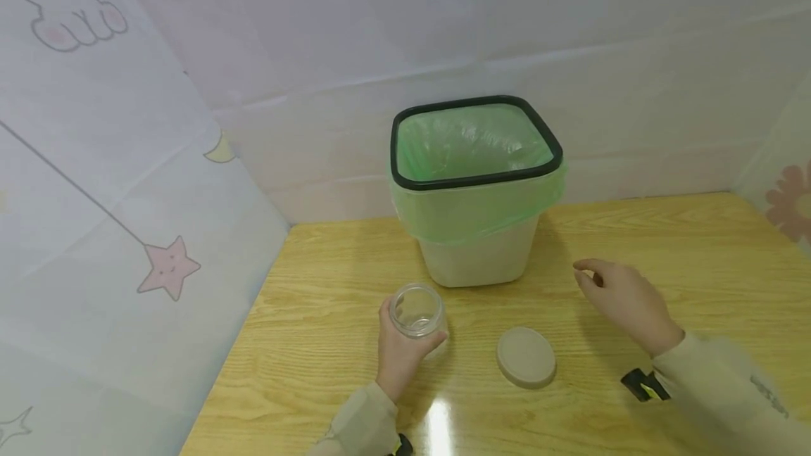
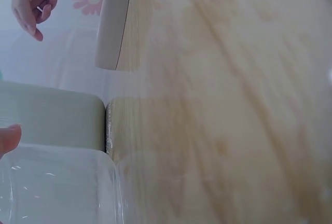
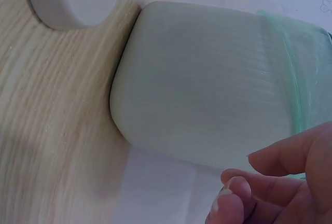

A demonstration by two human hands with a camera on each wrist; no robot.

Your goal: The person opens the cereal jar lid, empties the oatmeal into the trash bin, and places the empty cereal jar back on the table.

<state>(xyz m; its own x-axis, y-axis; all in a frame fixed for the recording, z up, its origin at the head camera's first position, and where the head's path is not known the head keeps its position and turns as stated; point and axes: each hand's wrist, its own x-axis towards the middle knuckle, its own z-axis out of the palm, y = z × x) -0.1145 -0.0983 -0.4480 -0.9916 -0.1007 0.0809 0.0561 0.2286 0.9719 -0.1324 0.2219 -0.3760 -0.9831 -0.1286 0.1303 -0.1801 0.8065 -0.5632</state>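
My left hand (image 1: 402, 354) grips a clear, lidless jar (image 1: 417, 309), thumb on one side and fingers round the other. The left wrist view shows part of the jar (image 2: 57, 187) with the thumb tip beside it. To the right of the jar, a round beige lid (image 1: 526, 356) lies flat on the table. Above the table, right of the lid, is my right hand (image 1: 627, 301). Its fingers are loosely bent, and in the right wrist view the thumb and fingers (image 3: 275, 182) show nothing between them.
Behind the jar stands a pale trash bin (image 1: 478, 255) with a black rim and a green bag (image 1: 475, 143) lining it. The wooden table (image 1: 304, 343) meets printed wall sheets (image 1: 317, 139) at the back and left.
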